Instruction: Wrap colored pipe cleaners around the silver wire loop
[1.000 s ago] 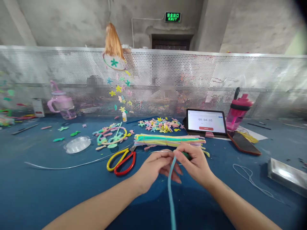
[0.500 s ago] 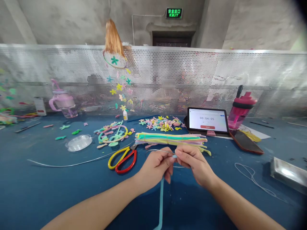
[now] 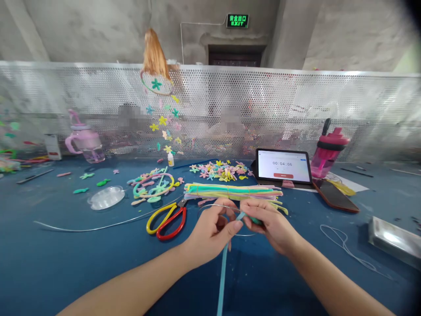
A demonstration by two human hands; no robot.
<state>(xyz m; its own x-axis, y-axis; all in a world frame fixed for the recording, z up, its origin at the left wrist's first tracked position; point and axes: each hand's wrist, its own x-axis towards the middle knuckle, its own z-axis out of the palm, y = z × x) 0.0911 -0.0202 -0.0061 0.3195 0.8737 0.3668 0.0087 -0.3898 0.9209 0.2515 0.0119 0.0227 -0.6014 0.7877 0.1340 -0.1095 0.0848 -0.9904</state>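
Observation:
A light-blue pipe cleaner [image 3: 222, 272] runs up from the lower edge of the view to my two hands, its upper part crossing a thin wire ring [image 3: 246, 235]. My left hand [image 3: 208, 232] is closed, with thumb and fingers pinching this pipe cleaner near the wire. Beside it my right hand [image 3: 271, 224] is closed on the wire ring, its fingertips at the upper end of the blue strip. A bit of green [image 3: 255, 220] shows under the right fingers. Just behind both hands lies a bundle of coloured pipe cleaners [image 3: 230, 191]. My fingers hide part of the ring.
Scissors [image 3: 171, 224] lie left of my hands, near a long wire [image 3: 88, 230] and a clear dish [image 3: 107, 197]. Behind are a decorated ring [image 3: 173, 180], small flower pieces [image 3: 223, 170], a tablet [image 3: 283, 166] and a pink bottle [image 3: 329, 153]. A metal box [image 3: 394, 241] sits right.
My left thumb has lifted and the fingers have opened a little around the blue pipe cleaner. More of its upper end shows, and green now appears under my right fingers.

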